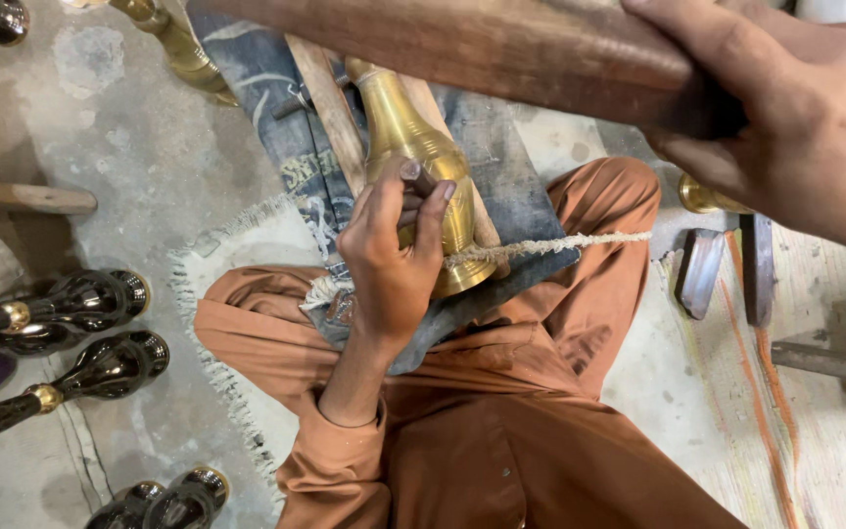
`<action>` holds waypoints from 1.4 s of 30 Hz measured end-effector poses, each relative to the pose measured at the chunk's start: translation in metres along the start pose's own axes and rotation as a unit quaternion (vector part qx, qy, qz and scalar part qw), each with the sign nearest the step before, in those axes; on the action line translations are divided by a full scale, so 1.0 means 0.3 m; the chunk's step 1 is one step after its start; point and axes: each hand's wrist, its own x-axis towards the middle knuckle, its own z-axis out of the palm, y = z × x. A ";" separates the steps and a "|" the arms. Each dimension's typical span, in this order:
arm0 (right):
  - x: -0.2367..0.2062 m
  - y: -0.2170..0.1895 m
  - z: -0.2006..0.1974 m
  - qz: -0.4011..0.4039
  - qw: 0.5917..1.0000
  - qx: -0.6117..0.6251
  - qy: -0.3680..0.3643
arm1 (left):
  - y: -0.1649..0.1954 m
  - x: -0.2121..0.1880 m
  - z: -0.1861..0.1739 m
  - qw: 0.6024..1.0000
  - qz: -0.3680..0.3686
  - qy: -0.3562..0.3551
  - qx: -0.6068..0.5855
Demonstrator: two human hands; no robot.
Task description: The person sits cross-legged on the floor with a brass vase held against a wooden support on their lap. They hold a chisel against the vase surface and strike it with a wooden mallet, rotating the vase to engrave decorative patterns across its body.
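Observation:
A brass vase-shaped piece (413, 147) lies on blue cloth (501, 176) across my lap, tied down by a frayed pale rope (540, 245) over its flared base. My left hand (389, 260) pinches a small dark metal punch (415, 176) upright against the brass body. Raised above it at the top of the view, my right hand (785, 118) is closed on a thick brown wooden mallet (462, 44). A wooden strip (330, 108) runs under the brass piece.
Several dark glossy vase-shaped pieces (100, 367) lie on the concrete floor at the left. Another brass piece (173, 44) lies at the top left. Flat metal tools (702, 269) and a bar (829, 362) rest on a mat at the right. A fringed pale mat (257, 245) lies under me.

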 end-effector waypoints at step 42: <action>-0.189 0.043 0.315 0.092 0.995 -0.044 -0.005 | -0.041 0.146 -0.083 0.983 -0.020 -0.168 -0.069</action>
